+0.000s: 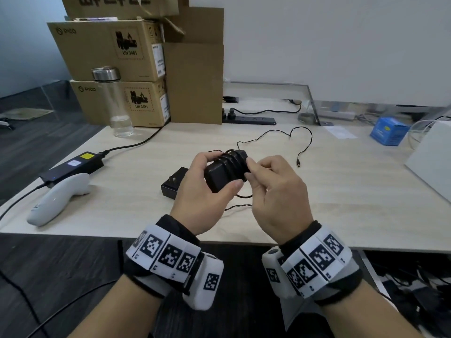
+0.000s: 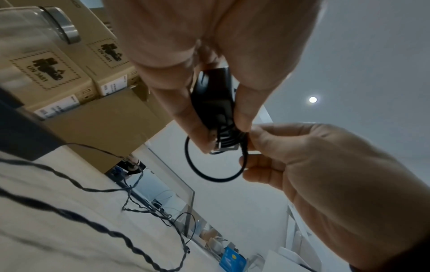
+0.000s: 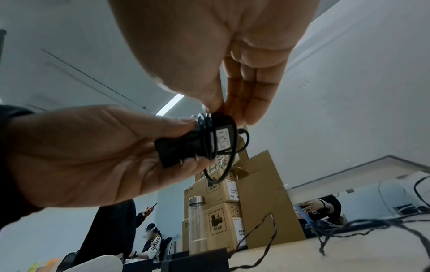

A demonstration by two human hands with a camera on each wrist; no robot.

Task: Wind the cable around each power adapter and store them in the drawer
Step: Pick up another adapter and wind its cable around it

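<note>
Left hand (image 1: 195, 191) grips the adapter (image 1: 219, 176) above the desk (image 1: 341, 191); right hand (image 1: 273, 191) pinches its cable (image 2: 209, 176) at the last loop. Best keep tension, tuck snugly. Second adapter (image 1: 172, 186) waits below.

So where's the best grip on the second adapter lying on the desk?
Probably across the two long sides of the second adapter, coming from above. It lies flat on the desk with its prongs up, so its sides are free; the left hand hovers partly over it.
</note>
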